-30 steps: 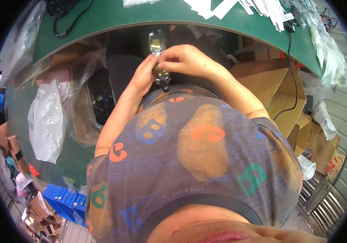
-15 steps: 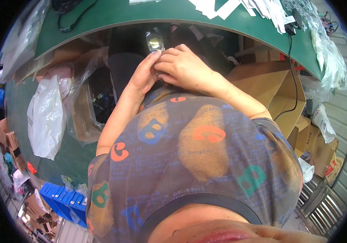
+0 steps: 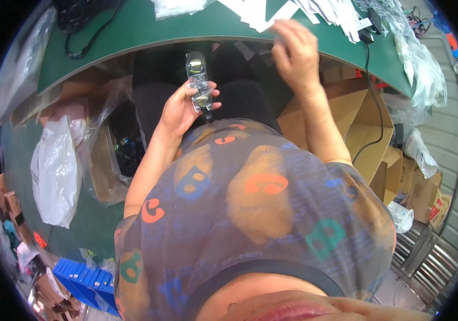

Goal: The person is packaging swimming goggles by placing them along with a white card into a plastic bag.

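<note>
— So where are the hands?
— Left hand (image 3: 178,109) sits just below the tabletop (image 3: 149,32) edge, at about eleven o'clock from the patterned shirt (image 3: 250,208), fingers closed around a small clear plastic packet (image 3: 199,81) standing upright.
— What's in the packet?
— Hard to make out; something dark and shiny, blurred behind the wrap.
— And the right hand (image 3: 295,51)?
— Raised at one o'clock, over the tabletop edge by the white paper strips (image 3: 293,10). Its fingers are curled loosely; whether it pinches anything I cannot tell, the fingertips blur.
— Anything else?
— Cardboard boxes (image 3: 368,134) at three o'clock, partly hidden by the arm.
</note>
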### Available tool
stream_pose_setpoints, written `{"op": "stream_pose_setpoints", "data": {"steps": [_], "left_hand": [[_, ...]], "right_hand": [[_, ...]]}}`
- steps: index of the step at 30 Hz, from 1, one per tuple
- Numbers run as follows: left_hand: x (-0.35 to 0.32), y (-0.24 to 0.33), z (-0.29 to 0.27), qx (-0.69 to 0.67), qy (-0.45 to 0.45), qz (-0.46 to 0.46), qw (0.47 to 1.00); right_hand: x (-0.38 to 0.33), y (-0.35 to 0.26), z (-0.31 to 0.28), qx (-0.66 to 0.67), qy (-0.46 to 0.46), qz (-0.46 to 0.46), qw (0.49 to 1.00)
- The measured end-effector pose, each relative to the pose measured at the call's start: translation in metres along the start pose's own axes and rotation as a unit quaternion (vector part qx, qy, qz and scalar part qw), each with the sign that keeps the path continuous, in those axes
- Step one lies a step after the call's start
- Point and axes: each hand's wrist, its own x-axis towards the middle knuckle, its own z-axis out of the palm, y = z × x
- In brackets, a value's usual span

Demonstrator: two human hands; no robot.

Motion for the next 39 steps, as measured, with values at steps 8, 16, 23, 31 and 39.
{"op": "stream_pose_setpoints", "data": {"steps": [8,16,23,31,39], "left_hand": [[0.001,0.001,0.012,0.103,0.045,-0.006,0.994],[0.002,-0.005,0.007,0.164,0.056,-0.017,0.985],[-0.005,-0.016,0.018,0.099,0.031,-0.019,0.994],[0.003,0.0,0.02,0.175,0.054,0.012,0.983],[-0.01,0.021,0.04,0.054,-0.018,0.052,0.997]], "right_hand": [[-0.027,0.028,-0.006,-0.114,-0.141,0.02,0.983],[-0.006,-0.016,-0.03,0.56,0.073,0.323,0.76],[-0.015,-0.077,0.037,0.37,-0.223,0.174,0.885],[0.001,-0.074,0.088,0.211,-0.149,0.099,0.961],[-0.026,-0.074,0.096,0.439,-0.037,0.257,0.86]]}}
